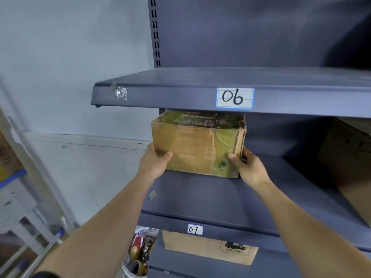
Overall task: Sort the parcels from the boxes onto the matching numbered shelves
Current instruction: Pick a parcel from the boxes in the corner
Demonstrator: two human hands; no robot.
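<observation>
Parcel: brown cardboard parcel [198, 145] wrapped in glossy clear tape, with a printed slip on top that is too blurred to read.
Parcel position: on the lower shelf [220, 197], set back from the front lip and toward its left end, directly under the upper shelf [160, 95]. Its bottom edge meets the board.
Left hand: the left hand [154, 160] grips the parcel's lower left corner, thumb flat across the front face, fingers wrapped round the left side and out of sight.
Right hand: the right hand [250, 166] grips the lower right corner, thumb on the front face, fingers curled behind the right edge.
Arms: both are bare and stretched forward and up.
Labels: a white 06 label [234, 97], handwritten, is on the upper shelf's front edge. A smaller 07 label [195, 229] is on the lower shelf's front edge.
Same shelf, right: a large plain box [349, 157], well apart from the parcel and cut off by the frame.
Below the 07 label: a flat carton [208, 247] with black print.
Beside the carton, left: a clear tub [138, 255] of tape rolls.
Odds: a crumpled tape scrap [121, 93] is stuck to the upper shelf's front edge, left end. A small pale scrap [153, 194] lies on the lower shelf.
Backdrop: a slotted upright [155, 33] and a pale wall [70, 57].
</observation>
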